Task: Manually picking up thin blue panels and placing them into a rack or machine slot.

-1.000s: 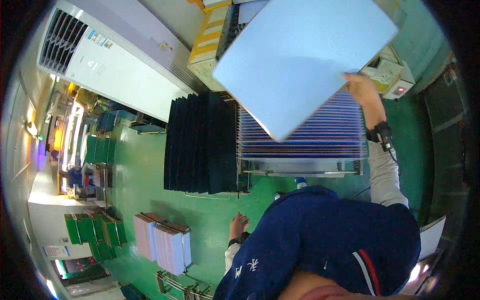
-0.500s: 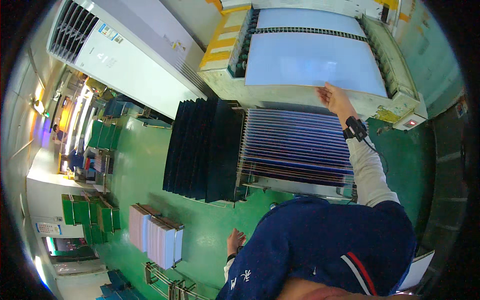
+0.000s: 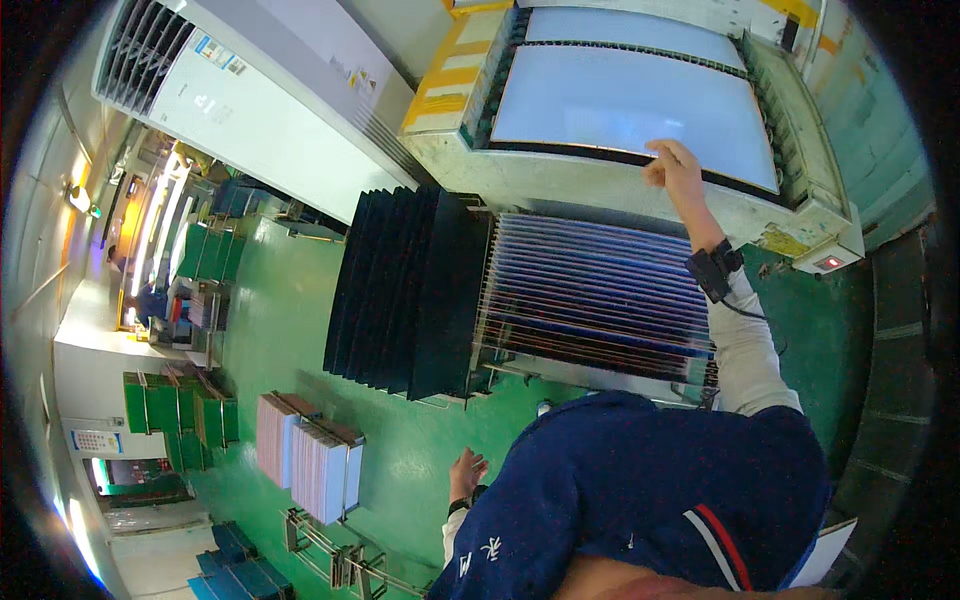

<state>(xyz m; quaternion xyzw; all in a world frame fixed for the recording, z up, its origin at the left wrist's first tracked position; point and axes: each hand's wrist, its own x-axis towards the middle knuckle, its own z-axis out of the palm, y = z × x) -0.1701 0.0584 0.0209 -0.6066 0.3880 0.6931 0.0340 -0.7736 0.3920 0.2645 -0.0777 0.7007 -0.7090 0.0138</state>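
A white rectangular panel (image 3: pixel 620 95) lies flat on the roller conveyor machine (image 3: pixel 800 130), with a second white panel (image 3: pixel 630 30) farther in. My right hand (image 3: pixel 675 170) is over the near edge of the first panel, its fingers loosely bent and nothing visible in them. Whether a fingertip still touches that edge I cannot tell. Below this hand stands a rack of upright thin panels (image 3: pixel 600 290), set in close rows. My left hand (image 3: pixel 467 474) hangs low beside my body, fingers apart, holding nothing.
Dark upright boards (image 3: pixel 400 290) stand left of the rack. A tall white air conditioner (image 3: pixel 270 120) leans across the upper left of the view. On the green floor (image 3: pixel 400 450) are a stack of pale panels (image 3: pixel 325 470) and a metal frame rack (image 3: pixel 350 565).
The near white panel has moved away from me, and a dark gap now shows along the machine's front edge. My right hand has come off the panel's edge or loosened from it.
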